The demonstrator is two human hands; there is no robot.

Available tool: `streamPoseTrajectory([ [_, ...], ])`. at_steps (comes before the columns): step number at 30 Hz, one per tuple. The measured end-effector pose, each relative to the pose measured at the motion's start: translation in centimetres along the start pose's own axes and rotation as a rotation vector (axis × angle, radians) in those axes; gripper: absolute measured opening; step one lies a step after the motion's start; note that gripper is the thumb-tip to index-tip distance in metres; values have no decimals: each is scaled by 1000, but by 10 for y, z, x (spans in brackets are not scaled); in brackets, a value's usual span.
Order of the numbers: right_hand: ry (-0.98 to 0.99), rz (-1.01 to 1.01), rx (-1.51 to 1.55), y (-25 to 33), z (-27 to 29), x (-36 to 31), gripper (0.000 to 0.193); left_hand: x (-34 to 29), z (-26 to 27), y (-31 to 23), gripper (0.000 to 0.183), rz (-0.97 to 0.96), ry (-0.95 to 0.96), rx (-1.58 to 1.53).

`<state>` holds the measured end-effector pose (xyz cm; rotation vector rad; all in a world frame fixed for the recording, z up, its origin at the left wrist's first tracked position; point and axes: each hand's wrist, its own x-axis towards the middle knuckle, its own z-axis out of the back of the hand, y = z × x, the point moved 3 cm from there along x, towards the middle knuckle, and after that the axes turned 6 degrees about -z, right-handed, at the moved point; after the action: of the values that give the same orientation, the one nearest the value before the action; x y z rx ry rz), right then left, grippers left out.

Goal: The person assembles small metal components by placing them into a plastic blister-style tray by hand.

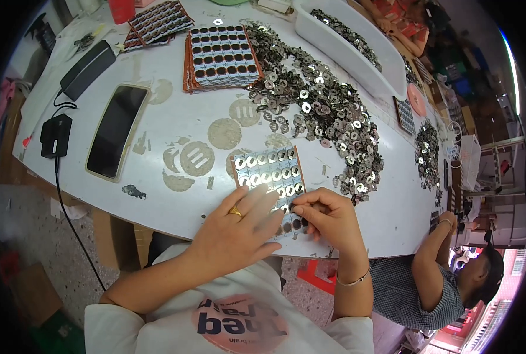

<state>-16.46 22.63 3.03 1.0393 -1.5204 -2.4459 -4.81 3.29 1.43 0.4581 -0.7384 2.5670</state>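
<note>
Your left hand (239, 227) lies flat, fingers spread, on the near end of the sheet of ring-shaped parts (270, 177) — the grip is released, pressing rather than grasping. A gold ring sits on one finger of this hand. Your right hand (328, 215) is just beside it, fingertips (296, 207) pinched together at the sheet's lower right rows; the grip is clenched on something small there, but whether a single ring is between the fingertips cannot be told.

The sheet lies on the white worktop (174, 115) at its near edge, directly ahead of you, tilted slightly. Its upper rows hold shiny metal rings; the rows under your hands are mostly hidden.

Beyond the sheet, a broad loose pile of metal rings (316, 106) spreads from the centre toward the right. At the far centre stands a stack of filled sheets (220, 56), with a second stack (157, 22) further left. A long white tray (357, 56) holding more rings runs along the far right.

To your left on the worktop lies a phone (117, 131), screen dark, and beside it a black charger block (55, 135) with a cable hanging over the edge. A dark oblong case (88, 68) lies behind them.

Another person (440, 283) sits at your right, one arm raised to the worktop edge.
</note>
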Motion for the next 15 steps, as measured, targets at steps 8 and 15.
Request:
streamPoseTrajectory([
  [8,20,171,-324,13,0,0,10,-2,-1,1,45,-12,12,7],
  [15,-72,320,-296,-2,-3,1,15,-2,-1,0,44,-3,24,12],
])
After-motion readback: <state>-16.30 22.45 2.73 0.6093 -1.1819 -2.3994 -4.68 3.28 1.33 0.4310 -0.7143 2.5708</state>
